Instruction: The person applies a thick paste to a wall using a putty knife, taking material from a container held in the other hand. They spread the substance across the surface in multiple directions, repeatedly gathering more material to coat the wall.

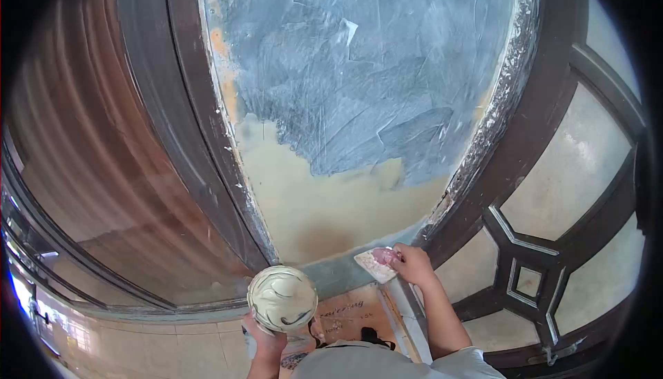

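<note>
My left hand point(265, 337) grips a round tub of cream putty point(282, 297) from below, with darker streaks across the putty's surface. In my right hand point(414, 266) is a putty knife point(376, 266), its pinkish handle between my fingers and its wide blade smeared with putty. The blade is near the bottom edge of a tall wall panel point(359, 75); whether it touches cannot be made out. Blue-grey covers the panel's upper part with scratches and pale smears. A smooth cream coat point(311, 199) with a ragged top edge covers its lower part.
Dark wooden frames point(207, 158) border the panel, the right one point(483, 137) spattered white. Brown curtain-like folds point(90, 137) show at left, pale panes point(573, 151) at right. Below lie printed cardboard point(352, 313), a wooden stick point(398, 320) and a tiled floor point(166, 348).
</note>
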{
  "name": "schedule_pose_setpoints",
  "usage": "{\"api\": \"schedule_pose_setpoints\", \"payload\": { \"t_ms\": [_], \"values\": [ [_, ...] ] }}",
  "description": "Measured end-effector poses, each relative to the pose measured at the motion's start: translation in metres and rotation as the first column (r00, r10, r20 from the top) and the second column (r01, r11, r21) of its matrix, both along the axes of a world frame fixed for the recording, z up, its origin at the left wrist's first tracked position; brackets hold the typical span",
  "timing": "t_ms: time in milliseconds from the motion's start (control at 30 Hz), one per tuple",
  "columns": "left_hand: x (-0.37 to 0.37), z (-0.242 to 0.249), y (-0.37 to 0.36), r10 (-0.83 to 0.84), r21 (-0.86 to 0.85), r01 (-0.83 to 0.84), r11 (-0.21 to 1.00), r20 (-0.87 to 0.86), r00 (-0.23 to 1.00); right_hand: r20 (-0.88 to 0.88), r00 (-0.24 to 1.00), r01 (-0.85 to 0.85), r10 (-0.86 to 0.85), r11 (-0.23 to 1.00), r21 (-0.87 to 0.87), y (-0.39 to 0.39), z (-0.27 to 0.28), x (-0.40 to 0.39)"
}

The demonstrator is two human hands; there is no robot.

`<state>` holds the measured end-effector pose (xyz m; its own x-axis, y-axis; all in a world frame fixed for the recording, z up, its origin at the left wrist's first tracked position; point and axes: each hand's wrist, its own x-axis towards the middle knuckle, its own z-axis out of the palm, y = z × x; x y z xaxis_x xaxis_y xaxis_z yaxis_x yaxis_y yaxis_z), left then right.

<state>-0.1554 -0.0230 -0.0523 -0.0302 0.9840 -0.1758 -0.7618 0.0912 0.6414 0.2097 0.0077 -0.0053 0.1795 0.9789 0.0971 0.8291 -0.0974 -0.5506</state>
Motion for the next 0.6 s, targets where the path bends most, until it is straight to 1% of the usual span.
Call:
{"api": "schedule_pose_setpoints", "payload": {
  "t_ms": [67, 100, 133, 167, 200, 233, 267, 300, 333, 367, 400, 433, 467, 500, 533, 567, 600],
  "values": [
    [0.003, -0.005, -0.001, 0.066, 0.114, -0.052, 0.992, -0.120, 0.991, 0.012, 1.000, 0.021, -0.021, 1.000, -0.019, 0.002, 0.006, 0.000],
    [0.004, -0.006, -0.002, 0.066, 0.113, -0.053, 0.992, -0.120, 0.991, 0.028, 0.999, 0.041, -0.039, 0.999, -0.037, 0.003, 0.011, -0.001],
    [0.003, -0.006, -0.002, 0.076, 0.195, -0.020, 0.981, -0.286, 0.955, 0.004, 0.998, 0.061, -0.061, 0.997, -0.055, 0.003, 0.018, -0.003],
    [0.003, -0.005, -0.002, 0.100, 0.270, 0.026, 0.963, -0.443, 0.891, 0.004, 0.998, 0.058, -0.058, 0.997, -0.054, 0.004, 0.016, 0.001],
    [0.005, -0.002, -0.003, 0.103, 0.270, 0.023, 0.963, -0.444, 0.890, 0.041, 0.998, 0.046, -0.044, 0.998, -0.030, 0.005, 0.010, 0.006],
    [0.008, 0.001, -0.003, 0.048, 0.142, -0.023, 0.990, -0.175, 0.983, 0.078, 0.996, 0.033, -0.032, 0.999, -0.006, 0.008, 0.004, 0.011],
    [0.011, 0.003, -0.004, 0.029, 0.002, -0.029, 1.000, 0.115, 0.993, 0.076, 0.997, 0.030, -0.030, 1.000, -0.006, 0.009, -0.001, 0.016],
    [0.011, -0.002, -0.005, 0.032, 0.001, -0.032, 0.999, 0.114, 0.993, 0.067, 0.998, -0.002, 0.004, 1.000, -0.027, 0.011, -0.006, 0.022],
    [0.009, -0.012, -0.007, 0.082, 0.159, -0.043, 0.986, -0.248, 0.965, 0.059, 0.998, -0.035, 0.038, 0.998, -0.046, 0.014, -0.011, 0.027],
    [0.011, -0.011, -0.007, 0.178, 0.306, 0.004, 0.952, -0.565, 0.806, 0.058, 0.997, -0.040, 0.042, 0.998, -0.046, 0.016, -0.016, 0.031],
    [0.014, -0.010, -0.006, 0.181, 0.306, 0.000, 0.952, -0.566, 0.804, 0.014, 0.997, -0.075, 0.075, 0.997, 0.006, 0.018, -0.022, 0.035],
    [0.017, -0.008, -0.004, 0.087, 0.139, -0.055, 0.989, -0.240, 0.967, -0.028, 0.994, -0.108, 0.110, 0.992, 0.060, 0.022, -0.030, 0.039],
    [0.021, -0.004, -0.002, 0.046, -0.037, -0.041, 0.998, 0.133, 0.990, -0.122, 0.977, -0.177, 0.177, 0.984, 0.015, 0.025, -0.029, 0.041],
    [0.026, -0.001, -0.001, 0.049, -0.035, -0.045, 0.998, 0.132, 0.990, -0.123, 0.976, -0.180, 0.181, 0.983, 0.017, 0.027, -0.029, 0.042],
    [0.030, 0.002, 0.000, 0.048, -0.025, -0.046, 0.999, 0.122, 0.991, -0.405, 0.901, -0.195, 0.157, 0.980, -0.052, 0.027, -0.029, 0.040],
    [0.034, 0.003, 0.001, 0.048, -0.015, -0.047, 0.999, 0.113, 0.992, -0.650, 0.753, -0.228, 0.100, 0.967, -0.114, 0.027, -0.024, 0.036],
    [0.038, 0.004, 0.002, 0.051, -0.016, -0.049, 0.999, 0.111, 0.993, -0.647, 0.752, -0.258, 0.127, 0.960, -0.111, 0.028, -0.023, 0.033]
  ]
}}
